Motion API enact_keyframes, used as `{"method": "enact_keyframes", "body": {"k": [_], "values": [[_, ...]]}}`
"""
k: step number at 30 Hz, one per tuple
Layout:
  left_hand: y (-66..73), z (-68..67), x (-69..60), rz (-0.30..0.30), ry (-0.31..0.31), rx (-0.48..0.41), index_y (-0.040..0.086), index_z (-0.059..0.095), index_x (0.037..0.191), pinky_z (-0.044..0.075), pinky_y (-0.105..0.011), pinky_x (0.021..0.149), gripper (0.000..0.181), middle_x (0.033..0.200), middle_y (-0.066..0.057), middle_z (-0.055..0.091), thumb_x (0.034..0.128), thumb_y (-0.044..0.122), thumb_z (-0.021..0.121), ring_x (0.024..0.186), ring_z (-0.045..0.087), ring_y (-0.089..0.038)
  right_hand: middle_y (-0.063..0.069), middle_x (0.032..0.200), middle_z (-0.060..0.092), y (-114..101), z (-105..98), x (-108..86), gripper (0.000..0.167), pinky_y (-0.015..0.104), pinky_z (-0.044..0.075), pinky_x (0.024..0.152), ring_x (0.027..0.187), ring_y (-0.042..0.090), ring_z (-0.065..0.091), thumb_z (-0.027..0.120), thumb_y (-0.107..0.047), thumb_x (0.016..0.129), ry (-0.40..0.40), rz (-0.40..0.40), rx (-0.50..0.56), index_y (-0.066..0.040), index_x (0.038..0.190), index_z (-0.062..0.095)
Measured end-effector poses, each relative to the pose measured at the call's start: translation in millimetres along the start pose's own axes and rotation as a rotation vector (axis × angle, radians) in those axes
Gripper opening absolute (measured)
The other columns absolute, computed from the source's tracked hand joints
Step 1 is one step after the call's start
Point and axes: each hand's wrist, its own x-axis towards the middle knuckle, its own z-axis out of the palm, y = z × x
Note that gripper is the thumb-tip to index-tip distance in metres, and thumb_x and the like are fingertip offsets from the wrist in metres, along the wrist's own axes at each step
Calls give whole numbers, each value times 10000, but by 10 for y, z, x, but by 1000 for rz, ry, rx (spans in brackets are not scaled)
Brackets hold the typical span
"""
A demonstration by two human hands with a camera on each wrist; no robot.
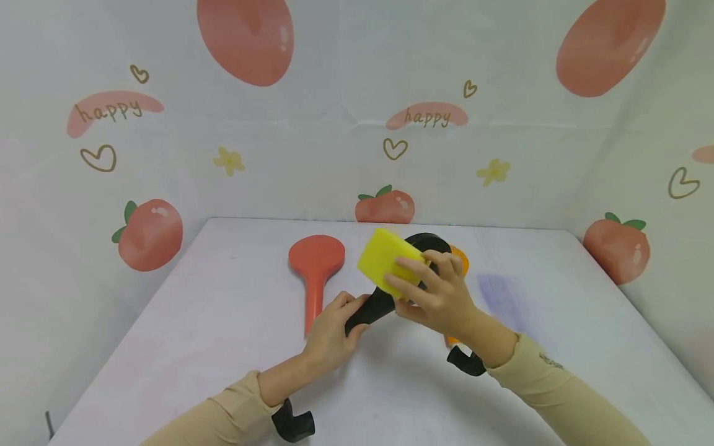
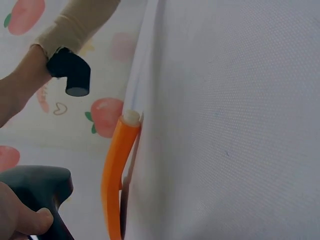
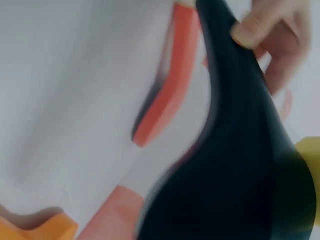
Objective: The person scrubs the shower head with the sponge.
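My left hand [image 1: 329, 334] grips the handle of a black hand shower head [image 1: 379, 306], held tilted above the table. Its round head points up and away to the right. In my right hand [image 1: 446, 297], the fingers and thumb hold a yellow sponge [image 1: 385, 257] at the black head, partly covering it. In the right wrist view the black shower head [image 3: 225, 130] widens toward the bottom, with the sponge [image 3: 311, 175] at its right side. A thumb presses on the handle end [image 2: 45, 180] in the left wrist view.
A red shower head [image 1: 316, 254] lies on the white table [image 1: 195, 322], left of the hands. Behind my right hand lies an orange one [image 1: 462, 257], mostly covered; its handle [image 2: 117, 165] shows in the left wrist view. A patterned curtain [image 1: 312, 155] stands behind.
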Motion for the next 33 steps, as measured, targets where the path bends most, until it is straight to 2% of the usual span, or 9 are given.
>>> {"method": "enact_keyframes", "body": {"k": [3,5,13,21,24,28,33], "values": [[2,-7,3,-1,-12,3,106,636,1165,498,-232,668,422,901,2,555,760,87,754,799,564,-125,56,991,641,-24,20,-26,178,391,281,678,882,291,445,538,-200,819,-17,-82,-18,-158,914,683],[3,-11,5,-4,-15,4,108,635,1166,500,-235,672,422,902,1,556,761,87,753,805,566,-128,45,987,641,-15,23,-28,170,385,279,673,885,288,449,542,-196,818,-16,-103,-30,-160,912,679],[14,-13,4,-13,-8,-1,100,638,1166,501,-231,661,431,902,-9,563,754,91,760,797,565,-134,60,981,650,26,29,-3,171,402,304,682,888,312,453,546,-166,818,-3,-79,-57,-142,903,692],[27,10,1,-12,-17,24,64,655,1103,527,-247,679,373,889,-14,545,745,57,758,803,582,-140,3,1036,631,-110,64,-122,197,355,338,701,919,268,465,523,-234,834,-128,-186,-101,-190,931,689],[30,16,4,-26,-26,6,58,656,1083,530,-249,689,349,895,-19,542,747,43,751,809,585,-145,-1,1047,628,-133,66,-155,204,350,352,711,924,265,467,516,-239,841,-163,-193,-110,-198,947,684],[15,12,4,-54,-47,-61,56,646,1111,520,-238,698,361,912,-30,544,762,39,736,822,575,-148,2,1046,620,-132,60,-168,204,360,340,712,933,270,461,510,-238,858,-165,-166,-92,-194,943,690],[-31,0,18,-123,-101,-262,35,595,1206,545,-292,764,408,966,-88,559,809,39,690,912,584,-200,24,1021,623,-114,37,-180,195,381,329,693,925,295,466,503,-216,873,-129,-105,-62,-183,938,684]]}}
